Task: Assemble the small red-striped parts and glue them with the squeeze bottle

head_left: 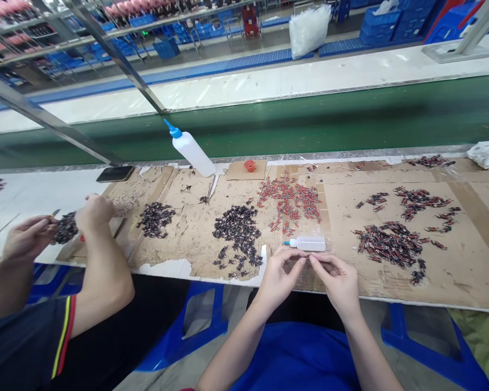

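My left hand point(283, 272) and my right hand point(336, 279) meet over the front edge of the cardboard, thumbs and fingertips pinched together. Something tiny and dark sits between the fingertips, too small to name. Just beyond them lies a small clear squeeze bottle point(309, 243) with a teal tip. A pile of small black parts point(238, 231) is to the left of my hands. Red parts with thin metal ends point(289, 198) are spread out behind the bottle. Over on the right rests a heap of joined black-and-red pieces point(389, 243).
A co-worker's hands point(93, 214) handle small parts at the left, near another black pile point(156, 220). A white bottle with blue nozzle point(193, 155), a phone point(115, 174) and a red cap point(249, 165) lie toward the back. Behind runs a green conveyor belt point(309, 125).
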The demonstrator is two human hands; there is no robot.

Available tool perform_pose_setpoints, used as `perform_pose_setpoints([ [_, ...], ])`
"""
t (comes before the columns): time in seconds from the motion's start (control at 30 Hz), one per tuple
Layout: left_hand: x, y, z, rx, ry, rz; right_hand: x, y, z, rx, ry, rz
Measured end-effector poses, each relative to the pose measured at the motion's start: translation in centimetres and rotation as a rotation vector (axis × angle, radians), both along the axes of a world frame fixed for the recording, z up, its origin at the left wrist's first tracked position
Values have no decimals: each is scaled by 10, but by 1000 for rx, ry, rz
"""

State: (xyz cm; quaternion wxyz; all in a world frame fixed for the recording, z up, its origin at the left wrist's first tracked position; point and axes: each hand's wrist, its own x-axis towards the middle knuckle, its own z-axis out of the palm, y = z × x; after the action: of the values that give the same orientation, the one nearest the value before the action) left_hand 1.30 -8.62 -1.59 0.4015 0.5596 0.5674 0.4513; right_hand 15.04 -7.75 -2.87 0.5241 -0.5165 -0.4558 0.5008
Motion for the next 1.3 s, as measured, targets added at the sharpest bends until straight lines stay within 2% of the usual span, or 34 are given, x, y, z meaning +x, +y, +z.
perform_pose_setpoints([
  [0.1, 3, -1, 2, -55, -29, 17, 6, -1, 0, 10, -46, 43],
  [0.27, 5, -3, 7, -92, -53, 14, 16, 1, 4, 151, -158, 173],
  [0.5, 15, -8, 5, -112, -77, -19, 27, 3, 10, 369, -319, 230],
  [0.63, 19, -8, 7, -62, -63, -82, 42, 5, 11, 416, -418, 171],
  [0.77, -3, -14, 13, 130, 199, -115, 66, 14, 24, 545, -666, -46],
  [0.83, -25, -19, 12, 200, 370, -40, 73, 20, 30, 600, -832, -74],
  [0.93, -59, -23, 3, 223, 611, 130, 69, 32, 26, 672, -983, 71],
  [1.0, -76, -22, -5, 205, 742, 147, 59, 40, 16, 687, -1020, 205],
  [1.07, -86, -19, -10, 176, 846, 105, 49, 48, 2, 647, -1040, 294],
  [1.17, -89, -12, -11, 134, 914, 28, 39, 57, -10, 600, -1018, 340],
  [1.3, -87, -2, -3, 104, 896, -80, 38, 53, -4, 534, -872, 315],
])
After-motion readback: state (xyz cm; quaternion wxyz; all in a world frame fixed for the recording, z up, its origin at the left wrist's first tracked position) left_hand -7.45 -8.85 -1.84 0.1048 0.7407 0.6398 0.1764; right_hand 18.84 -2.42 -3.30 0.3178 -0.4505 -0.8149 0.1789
